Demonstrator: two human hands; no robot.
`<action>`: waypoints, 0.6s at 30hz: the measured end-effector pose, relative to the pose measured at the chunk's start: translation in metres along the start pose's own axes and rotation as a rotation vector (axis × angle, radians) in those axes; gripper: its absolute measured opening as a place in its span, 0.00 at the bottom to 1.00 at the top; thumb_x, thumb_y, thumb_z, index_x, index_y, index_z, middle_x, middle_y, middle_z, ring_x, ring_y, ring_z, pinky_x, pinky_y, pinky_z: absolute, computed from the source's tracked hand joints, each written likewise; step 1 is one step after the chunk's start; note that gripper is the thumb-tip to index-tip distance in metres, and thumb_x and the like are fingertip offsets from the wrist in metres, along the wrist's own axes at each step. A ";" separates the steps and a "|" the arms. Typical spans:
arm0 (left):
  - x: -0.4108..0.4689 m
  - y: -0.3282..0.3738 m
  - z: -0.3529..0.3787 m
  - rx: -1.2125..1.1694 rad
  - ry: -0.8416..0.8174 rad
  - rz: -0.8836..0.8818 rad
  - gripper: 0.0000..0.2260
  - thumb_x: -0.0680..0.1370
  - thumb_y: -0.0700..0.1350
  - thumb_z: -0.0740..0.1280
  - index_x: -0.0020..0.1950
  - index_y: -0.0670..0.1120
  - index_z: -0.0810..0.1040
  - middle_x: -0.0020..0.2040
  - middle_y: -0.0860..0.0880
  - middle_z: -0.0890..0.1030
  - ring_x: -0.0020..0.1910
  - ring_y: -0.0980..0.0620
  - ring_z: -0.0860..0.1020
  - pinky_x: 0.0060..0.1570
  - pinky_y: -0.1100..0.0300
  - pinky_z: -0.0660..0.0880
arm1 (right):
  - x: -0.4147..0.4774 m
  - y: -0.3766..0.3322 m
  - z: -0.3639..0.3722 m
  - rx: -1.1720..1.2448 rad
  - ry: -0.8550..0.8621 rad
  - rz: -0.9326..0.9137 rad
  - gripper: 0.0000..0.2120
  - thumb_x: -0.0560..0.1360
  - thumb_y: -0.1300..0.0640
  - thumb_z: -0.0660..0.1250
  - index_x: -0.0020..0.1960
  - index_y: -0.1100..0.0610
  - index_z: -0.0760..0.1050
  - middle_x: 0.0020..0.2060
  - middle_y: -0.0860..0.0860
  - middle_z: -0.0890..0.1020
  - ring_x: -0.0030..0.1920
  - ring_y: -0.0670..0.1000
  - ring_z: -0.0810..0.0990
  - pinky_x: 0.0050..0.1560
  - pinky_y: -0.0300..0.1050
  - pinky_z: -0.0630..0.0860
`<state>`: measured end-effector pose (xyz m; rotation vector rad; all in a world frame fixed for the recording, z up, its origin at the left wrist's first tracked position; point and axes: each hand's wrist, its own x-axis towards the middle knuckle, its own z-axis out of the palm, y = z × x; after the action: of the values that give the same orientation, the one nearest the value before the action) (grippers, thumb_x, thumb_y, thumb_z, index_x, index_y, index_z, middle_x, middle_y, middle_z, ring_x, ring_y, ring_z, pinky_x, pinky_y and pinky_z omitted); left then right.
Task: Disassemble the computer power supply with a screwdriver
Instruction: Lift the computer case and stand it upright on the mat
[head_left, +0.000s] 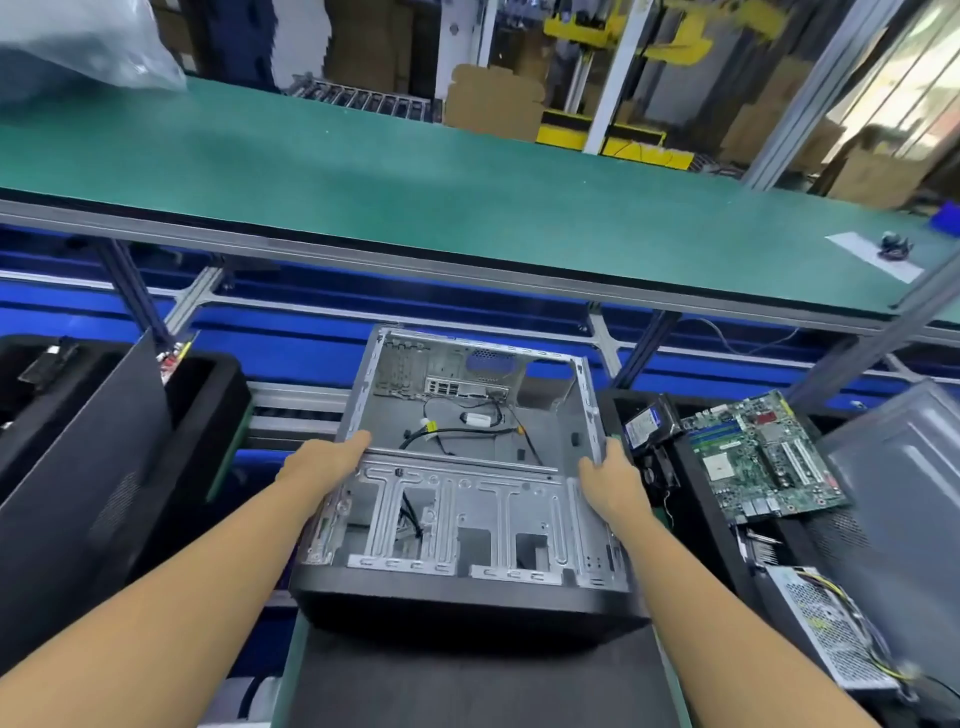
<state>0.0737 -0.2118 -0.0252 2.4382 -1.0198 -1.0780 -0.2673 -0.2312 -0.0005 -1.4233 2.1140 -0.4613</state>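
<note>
An opened grey computer case (462, 499) with a black front lies on its side in front of me, mostly gutted, with only loose cables inside. My left hand (324, 460) grips its left wall and my right hand (610, 478) grips its right wall. The case seems lifted over a dark mat (467, 680). A perforated silver power supply (826, 631) with yellow and black wires lies at the lower right, apart from both hands. No screwdriver is visible.
A green motherboard (763, 457) and a hard drive (647, 421) rest on black bins at the right, next to a grey side panel (904, 499). Black bins (202, 415) and a black panel stand at the left. A green conveyor belt (415, 192) runs across behind.
</note>
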 end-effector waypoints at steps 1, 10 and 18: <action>0.001 0.002 0.000 -0.026 -0.023 -0.002 0.32 0.73 0.65 0.60 0.64 0.41 0.74 0.59 0.40 0.78 0.54 0.40 0.77 0.53 0.50 0.76 | 0.003 0.002 0.000 0.025 -0.009 0.013 0.18 0.80 0.54 0.60 0.68 0.58 0.65 0.46 0.54 0.77 0.42 0.55 0.77 0.43 0.48 0.72; 0.017 0.021 0.006 -0.105 0.039 -0.057 0.16 0.75 0.47 0.64 0.58 0.39 0.76 0.47 0.40 0.80 0.48 0.39 0.79 0.49 0.51 0.76 | 0.029 0.016 -0.006 0.137 -0.294 0.224 0.28 0.79 0.54 0.60 0.74 0.64 0.59 0.60 0.57 0.74 0.56 0.57 0.74 0.54 0.46 0.70; 0.028 0.017 0.014 -0.184 0.098 -0.079 0.13 0.74 0.42 0.64 0.55 0.36 0.78 0.44 0.37 0.81 0.45 0.37 0.80 0.43 0.52 0.75 | 0.044 0.029 0.010 0.256 -0.305 0.205 0.31 0.76 0.60 0.58 0.78 0.61 0.56 0.69 0.57 0.71 0.58 0.57 0.73 0.53 0.45 0.70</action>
<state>0.0683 -0.2434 -0.0414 2.3733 -0.7649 -1.0168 -0.2953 -0.2611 -0.0353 -1.0467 1.8553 -0.3903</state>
